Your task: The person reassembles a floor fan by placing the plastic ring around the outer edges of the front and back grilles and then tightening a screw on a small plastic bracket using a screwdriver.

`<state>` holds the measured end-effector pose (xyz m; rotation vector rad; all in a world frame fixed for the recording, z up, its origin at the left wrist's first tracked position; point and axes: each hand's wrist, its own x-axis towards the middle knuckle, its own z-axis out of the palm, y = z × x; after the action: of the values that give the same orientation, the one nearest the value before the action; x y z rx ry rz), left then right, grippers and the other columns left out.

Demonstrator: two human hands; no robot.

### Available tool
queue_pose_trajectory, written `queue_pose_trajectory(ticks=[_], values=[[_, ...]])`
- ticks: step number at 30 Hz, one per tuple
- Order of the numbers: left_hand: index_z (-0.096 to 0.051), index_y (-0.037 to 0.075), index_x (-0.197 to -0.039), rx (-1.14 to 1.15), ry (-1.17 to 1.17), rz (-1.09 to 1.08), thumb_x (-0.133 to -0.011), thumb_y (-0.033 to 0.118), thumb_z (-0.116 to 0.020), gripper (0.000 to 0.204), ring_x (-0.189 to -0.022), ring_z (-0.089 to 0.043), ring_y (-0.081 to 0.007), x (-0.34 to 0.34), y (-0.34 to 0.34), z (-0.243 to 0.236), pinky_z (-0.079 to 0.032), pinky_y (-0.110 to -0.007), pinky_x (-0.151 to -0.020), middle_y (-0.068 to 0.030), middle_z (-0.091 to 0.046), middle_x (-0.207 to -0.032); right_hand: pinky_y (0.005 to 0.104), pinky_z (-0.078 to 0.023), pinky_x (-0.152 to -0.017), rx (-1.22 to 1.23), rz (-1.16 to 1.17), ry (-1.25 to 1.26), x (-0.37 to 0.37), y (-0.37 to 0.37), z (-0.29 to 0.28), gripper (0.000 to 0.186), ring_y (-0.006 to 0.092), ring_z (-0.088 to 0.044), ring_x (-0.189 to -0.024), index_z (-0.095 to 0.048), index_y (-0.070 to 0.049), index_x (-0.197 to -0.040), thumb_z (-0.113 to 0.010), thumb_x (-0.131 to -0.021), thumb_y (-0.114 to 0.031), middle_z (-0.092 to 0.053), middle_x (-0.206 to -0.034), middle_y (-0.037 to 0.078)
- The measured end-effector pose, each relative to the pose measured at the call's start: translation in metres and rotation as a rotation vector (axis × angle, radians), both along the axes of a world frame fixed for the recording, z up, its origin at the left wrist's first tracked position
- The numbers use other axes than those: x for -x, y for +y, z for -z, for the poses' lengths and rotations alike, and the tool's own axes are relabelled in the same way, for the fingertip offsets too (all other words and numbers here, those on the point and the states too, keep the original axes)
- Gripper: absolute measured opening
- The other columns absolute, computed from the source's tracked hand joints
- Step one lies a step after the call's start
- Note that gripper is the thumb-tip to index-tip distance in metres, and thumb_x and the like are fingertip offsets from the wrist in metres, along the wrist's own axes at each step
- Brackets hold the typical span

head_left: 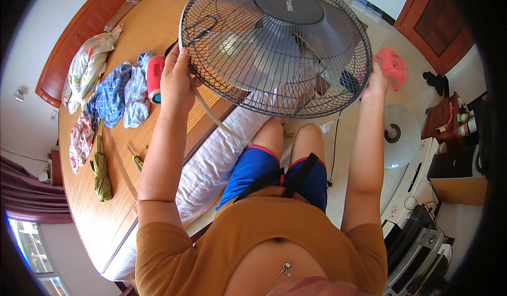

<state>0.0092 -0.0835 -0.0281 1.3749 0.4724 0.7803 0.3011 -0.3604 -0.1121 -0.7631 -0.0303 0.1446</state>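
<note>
Both hands' fingers clasp opposite rims of the fan grille (274, 48): left hand (176, 79), right hand (376, 79).

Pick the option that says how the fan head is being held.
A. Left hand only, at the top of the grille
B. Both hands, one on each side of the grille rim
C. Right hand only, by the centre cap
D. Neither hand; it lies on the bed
B: the left hand and the right hand each grip opposite sides of the fan grille, raised above the knees.
</note>
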Motion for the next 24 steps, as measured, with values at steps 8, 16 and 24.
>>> queue_pose_trajectory(ticks=[8,16,24], values=[[-0.048,-0.002,-0.115,0.046,-0.310,-0.262,-0.093,0.020,-0.044,0.032,-0.085,-0.056,-0.0145,-0.025,-0.010,0.016,-0.047,-0.025,-0.073,-0.0069,-0.057,-0.097,0.0302,-0.050,-0.058,0.140,-0.049,0.004,-0.019,0.001,0.005,0.021,0.0178,-0.061,-0.066,-0.061,0.001,-0.090,-0.050,-0.086,-0.016,-0.064,-0.081,0.008],[-0.048,-0.005,-0.114,0.071,-0.299,-0.209,-0.094,0.020,-0.037,0.033,-0.094,-0.056,-0.0211,-0.036,-0.005,0.011,-0.047,-0.031,-0.080,-0.0116,-0.056,-0.107,0.0332,-0.050,-0.054,0.077,-0.219,-0.125,-0.013,0.003,-0.002,0.025,0.0188,-0.057,-0.061,-0.054,0.001,-0.087,-0.036,-0.091,-0.016,-0.058,-0.075,0.010],[-0.055,-0.002,-0.105,0.030,-0.222,-0.230,-0.088,0.012,-0.043,0.025,-0.071,-0.059,-0.0155,-0.052,0.042,0.001,-0.049,-0.026,-0.058,-0.0074,-0.061,-0.089,0.0298,-0.049,-0.044,0.150,0.064,-0.068,0.014,0.015,-0.009,0.021,0.0182,-0.059,-0.056,-0.052,0.000,-0.087,-0.038,-0.090,-0.014,-0.058,-0.073,0.010]])
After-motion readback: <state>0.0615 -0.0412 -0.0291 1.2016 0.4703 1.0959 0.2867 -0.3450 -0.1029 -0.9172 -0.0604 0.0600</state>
